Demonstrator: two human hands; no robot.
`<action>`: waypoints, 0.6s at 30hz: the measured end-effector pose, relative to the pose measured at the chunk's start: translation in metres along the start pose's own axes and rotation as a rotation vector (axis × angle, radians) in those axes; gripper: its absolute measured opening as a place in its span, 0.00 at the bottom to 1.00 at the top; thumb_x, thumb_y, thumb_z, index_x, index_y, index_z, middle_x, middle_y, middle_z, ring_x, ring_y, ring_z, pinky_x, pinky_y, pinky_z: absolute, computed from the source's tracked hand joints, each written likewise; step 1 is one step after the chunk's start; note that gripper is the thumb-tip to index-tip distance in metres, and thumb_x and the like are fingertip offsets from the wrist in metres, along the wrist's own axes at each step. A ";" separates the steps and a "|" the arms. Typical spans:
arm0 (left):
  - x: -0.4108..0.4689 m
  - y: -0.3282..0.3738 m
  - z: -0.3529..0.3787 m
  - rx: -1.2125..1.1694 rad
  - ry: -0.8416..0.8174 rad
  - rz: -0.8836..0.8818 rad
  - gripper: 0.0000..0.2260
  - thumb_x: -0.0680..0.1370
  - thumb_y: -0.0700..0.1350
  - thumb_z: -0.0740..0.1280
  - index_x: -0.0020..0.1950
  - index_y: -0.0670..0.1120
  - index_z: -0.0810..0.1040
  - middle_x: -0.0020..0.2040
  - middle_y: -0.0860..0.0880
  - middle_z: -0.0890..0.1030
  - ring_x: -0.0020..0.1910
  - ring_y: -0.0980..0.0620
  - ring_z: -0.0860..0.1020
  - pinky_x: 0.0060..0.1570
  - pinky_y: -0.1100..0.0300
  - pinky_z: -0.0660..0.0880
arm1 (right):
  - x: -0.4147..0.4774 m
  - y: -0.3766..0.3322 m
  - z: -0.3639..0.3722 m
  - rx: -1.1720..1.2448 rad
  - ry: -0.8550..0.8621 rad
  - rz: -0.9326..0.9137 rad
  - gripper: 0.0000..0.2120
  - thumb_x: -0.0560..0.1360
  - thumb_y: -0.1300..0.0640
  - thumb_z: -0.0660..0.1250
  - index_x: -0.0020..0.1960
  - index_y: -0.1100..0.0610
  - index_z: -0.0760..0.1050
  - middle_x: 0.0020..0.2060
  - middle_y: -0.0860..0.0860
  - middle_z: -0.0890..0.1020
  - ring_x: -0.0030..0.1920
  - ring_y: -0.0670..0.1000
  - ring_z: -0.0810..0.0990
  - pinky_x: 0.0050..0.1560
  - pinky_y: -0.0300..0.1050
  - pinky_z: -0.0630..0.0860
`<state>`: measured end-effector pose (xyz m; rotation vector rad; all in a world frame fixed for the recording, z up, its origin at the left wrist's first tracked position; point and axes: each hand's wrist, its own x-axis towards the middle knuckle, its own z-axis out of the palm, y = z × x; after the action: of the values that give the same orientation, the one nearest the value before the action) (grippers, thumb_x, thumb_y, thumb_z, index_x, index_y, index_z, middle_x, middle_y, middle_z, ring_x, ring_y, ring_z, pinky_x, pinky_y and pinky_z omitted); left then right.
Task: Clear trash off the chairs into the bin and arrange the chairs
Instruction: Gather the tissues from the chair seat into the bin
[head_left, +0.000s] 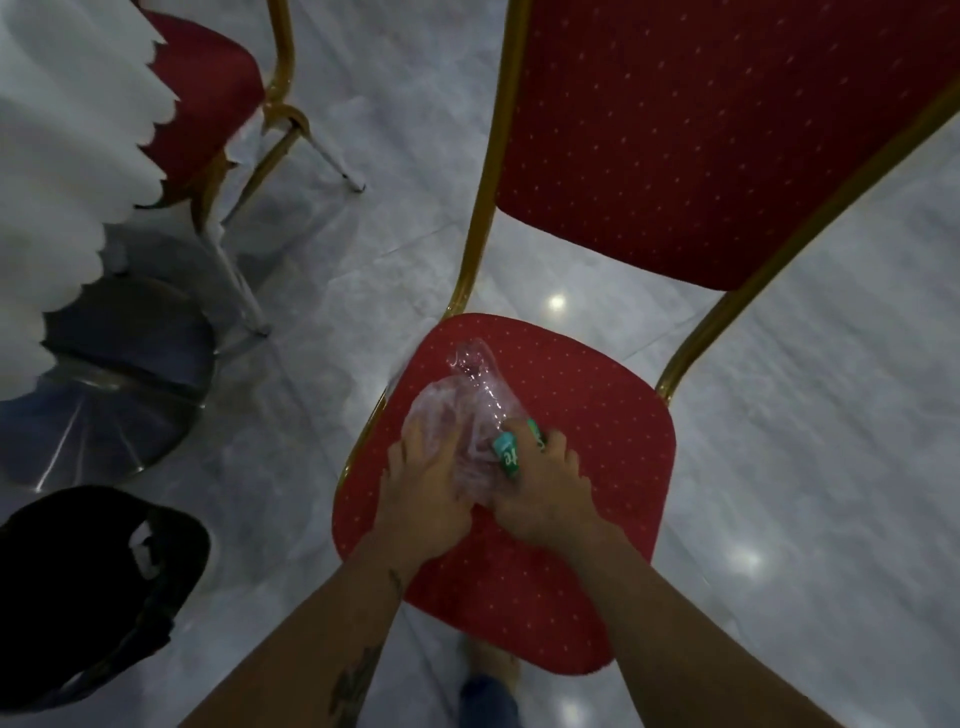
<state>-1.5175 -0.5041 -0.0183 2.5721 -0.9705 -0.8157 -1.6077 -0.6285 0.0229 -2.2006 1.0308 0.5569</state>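
The clearing is only beginning: near the left edge of the chair seat (597, 415), the left hand (421, 478) is curling round the clear plastic wrap (434, 415) and the right hand (545, 493) is gripping the crushed bottle (480, 384). Binning is pending (the bin (104, 587) is sitting apart on the floor), and so is arranging.

A crushed clear bottle (475, 395), teal-labelled, is lying on the seat of the red chair (597, 405), near its left edge, with your left hand (423, 493) and right hand (545, 493) gripping it. The black-lined bin (88, 597) is standing off to the chair's left.
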 end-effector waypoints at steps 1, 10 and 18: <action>0.002 -0.001 0.004 0.024 -0.027 -0.038 0.39 0.73 0.51 0.62 0.80 0.60 0.47 0.81 0.45 0.49 0.73 0.40 0.61 0.66 0.43 0.69 | 0.001 0.004 0.006 0.023 -0.008 -0.026 0.37 0.70 0.42 0.69 0.73 0.39 0.54 0.65 0.55 0.63 0.65 0.61 0.66 0.63 0.66 0.70; -0.028 -0.039 -0.002 -0.113 -0.064 -0.233 0.13 0.74 0.41 0.65 0.57 0.50 0.82 0.56 0.47 0.84 0.55 0.44 0.81 0.51 0.56 0.76 | 0.011 -0.009 0.030 -0.030 0.094 -0.113 0.33 0.73 0.58 0.67 0.72 0.39 0.57 0.60 0.55 0.63 0.58 0.63 0.73 0.55 0.61 0.76; -0.082 -0.138 -0.019 -0.848 0.351 -0.667 0.13 0.77 0.33 0.59 0.39 0.46 0.78 0.36 0.47 0.80 0.35 0.49 0.79 0.38 0.52 0.79 | -0.014 -0.109 0.077 0.214 -0.169 -0.344 0.40 0.66 0.50 0.69 0.74 0.42 0.55 0.61 0.50 0.73 0.53 0.54 0.79 0.51 0.51 0.78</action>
<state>-1.4851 -0.3461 -0.0290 2.1054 0.3323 -0.6653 -1.5381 -0.5137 0.0173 -2.0404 0.5771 0.4431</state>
